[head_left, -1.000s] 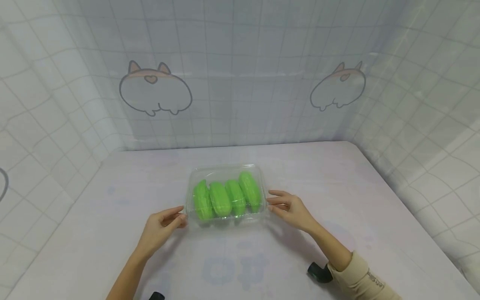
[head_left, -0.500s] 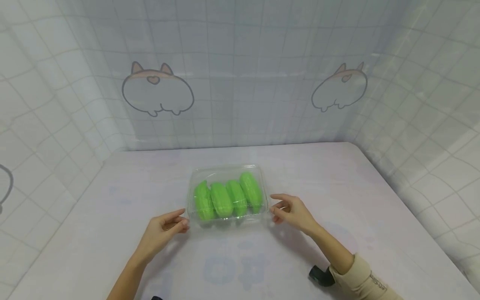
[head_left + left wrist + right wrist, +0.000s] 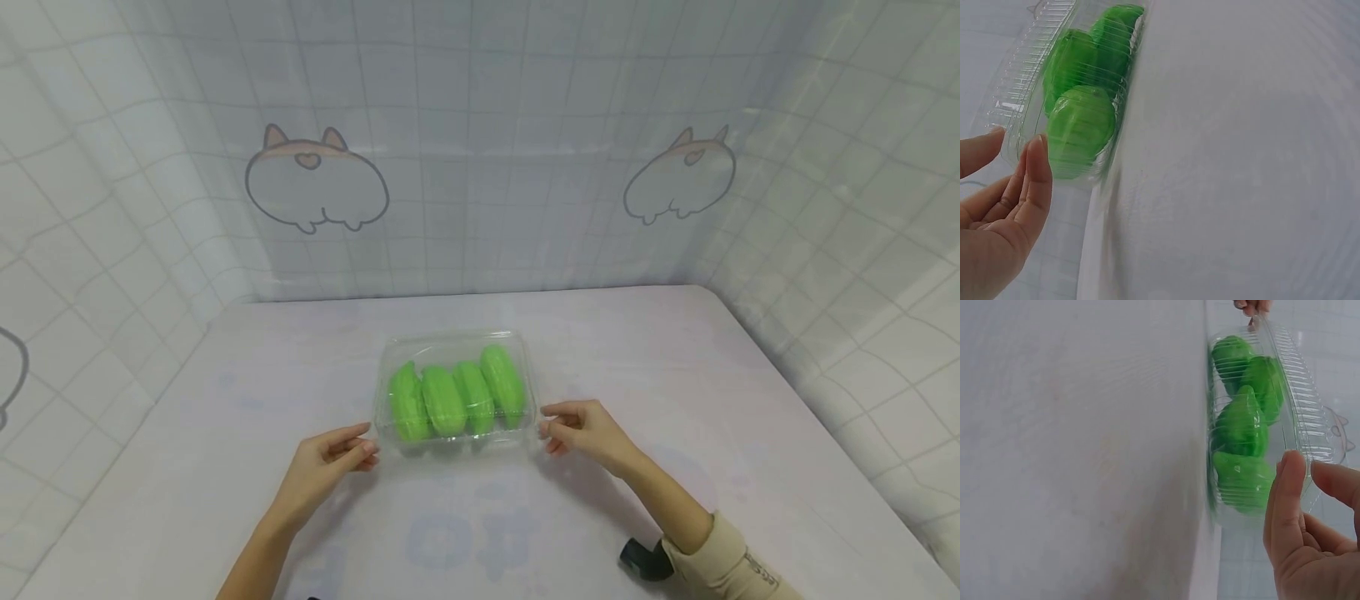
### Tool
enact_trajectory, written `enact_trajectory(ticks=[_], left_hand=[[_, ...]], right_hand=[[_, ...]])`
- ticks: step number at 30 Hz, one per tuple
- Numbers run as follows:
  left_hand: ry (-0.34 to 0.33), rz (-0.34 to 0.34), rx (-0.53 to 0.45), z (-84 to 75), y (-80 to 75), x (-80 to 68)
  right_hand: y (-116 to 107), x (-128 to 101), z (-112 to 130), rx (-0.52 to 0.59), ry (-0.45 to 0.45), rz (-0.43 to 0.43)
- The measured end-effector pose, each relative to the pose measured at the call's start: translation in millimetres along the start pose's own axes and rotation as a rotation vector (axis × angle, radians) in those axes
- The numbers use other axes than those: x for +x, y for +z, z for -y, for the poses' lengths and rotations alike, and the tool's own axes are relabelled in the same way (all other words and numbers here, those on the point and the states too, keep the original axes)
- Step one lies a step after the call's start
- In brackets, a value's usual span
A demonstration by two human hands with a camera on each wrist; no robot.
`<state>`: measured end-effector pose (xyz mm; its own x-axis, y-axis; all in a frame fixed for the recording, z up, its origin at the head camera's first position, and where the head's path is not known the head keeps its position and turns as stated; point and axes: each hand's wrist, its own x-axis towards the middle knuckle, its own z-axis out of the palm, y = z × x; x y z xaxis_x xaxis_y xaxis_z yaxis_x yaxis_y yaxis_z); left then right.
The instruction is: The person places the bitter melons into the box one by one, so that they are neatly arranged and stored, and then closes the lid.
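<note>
— Left hand [image 3: 322, 467]: fingers [image 3: 1035, 181] straight and close together, tips just at the left end of a clear plastic clamshell box [image 3: 456, 392], thumb above; touching or a hair apart, cannot tell. Nothing pinched.

— Right hand [image 3: 588, 429]: fingers [image 3: 1288, 494] loosely bent, thumb and forefinger set either side of the box's right rim, near or barely touching; grip not plain. Beige sleeve [image 3: 723, 562] at the wrist.

— Inside the box: four bright green oblong pieces [image 3: 456, 398], smooth and rounded, packed side by side, lid closed over them. Thin, glossy, ribbed walls on the box.

— Lying flat, middle of the worktop [image 3: 675, 392], between both hands. Pale matte cloth over the worktop, faint bluish print near the front edge.

— Round about: a white gridded sheet as backdrop [image 3: 480, 150] on three sides, slightly wrinkled, printed with rounded cartoon animal outlines [image 3: 315, 179].
</note>
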<state>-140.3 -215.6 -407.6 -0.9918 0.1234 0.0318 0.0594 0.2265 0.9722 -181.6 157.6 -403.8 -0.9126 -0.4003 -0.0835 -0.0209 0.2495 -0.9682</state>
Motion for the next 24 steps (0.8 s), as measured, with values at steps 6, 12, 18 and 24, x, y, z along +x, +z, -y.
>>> enact_trajectory(ticks=[6,12,18,24], left_hand=[[-0.021,0.013,-0.034,3.9,-1.3,0.9],[-0.026,0.019,-0.05,6.2,-1.8,4.8],[-0.034,0.011,-0.045,5.5,-2.8,14.9],[-0.031,-0.017,0.003,3.3,-2.4,26.2]], right_hand=[[-1.7,0.3,-1.6,0.036,0.062,0.108],[-2.4,2.9,-1.8,0.118,0.12,0.152],[-0.9,9.4,-0.8,0.133,0.135,0.107],[-0.3,18.6,-0.2,0.163,0.154,0.069]])
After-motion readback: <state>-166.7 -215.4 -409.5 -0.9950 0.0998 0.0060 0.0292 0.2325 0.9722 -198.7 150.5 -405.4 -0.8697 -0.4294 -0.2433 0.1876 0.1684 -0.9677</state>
